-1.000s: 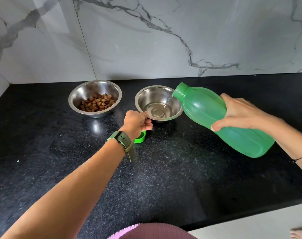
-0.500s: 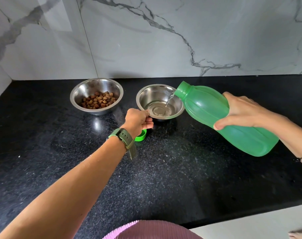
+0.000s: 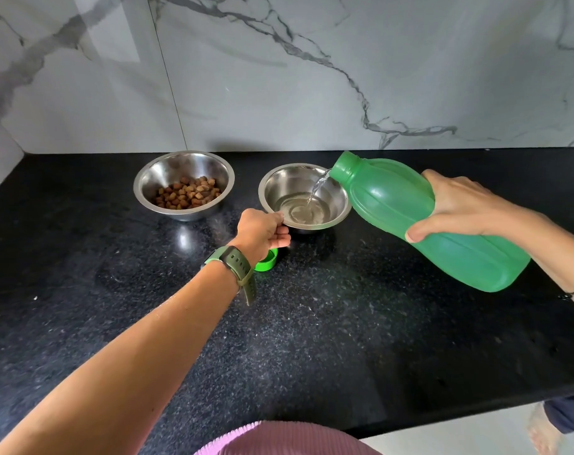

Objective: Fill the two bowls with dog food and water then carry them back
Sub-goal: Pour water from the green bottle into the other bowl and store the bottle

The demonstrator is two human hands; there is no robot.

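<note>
Two steel bowls stand on a wide black stone counter [image 3: 312,323], which meets a white marble wall [image 3: 344,77] at the back. On this counter the biggest thing in use is a green plastic bottle [image 3: 436,224]. It is tilted with its open neck down to the left, over the right rim of the nearer bowl, and a thin stream of water [image 3: 317,188] falls from the neck into that bowl. The right hand [image 3: 459,205] holds the bottle around its middle, with the fingers over the top and the thumb pressed against the near side, so the grip is closed on the bottle.

The left bowl [image 3: 184,165] stands near the wall and holds brown pieces of dog food [image 3: 189,195] in its bottom. The right bowl [image 3: 292,182] stands just beside it, apart from it, and has a shallow pool of water inside. The left hand [image 3: 262,231] reaches forward and pinches the near left rim of the right bowl; the thumb lies on the rim and the other fingers are curled under it. On the left wrist there is a watch with a green strap [image 3: 233,264]. A small green cap [image 3: 267,262] lies on the counter just under this hand, partly hidden by it.
</note>
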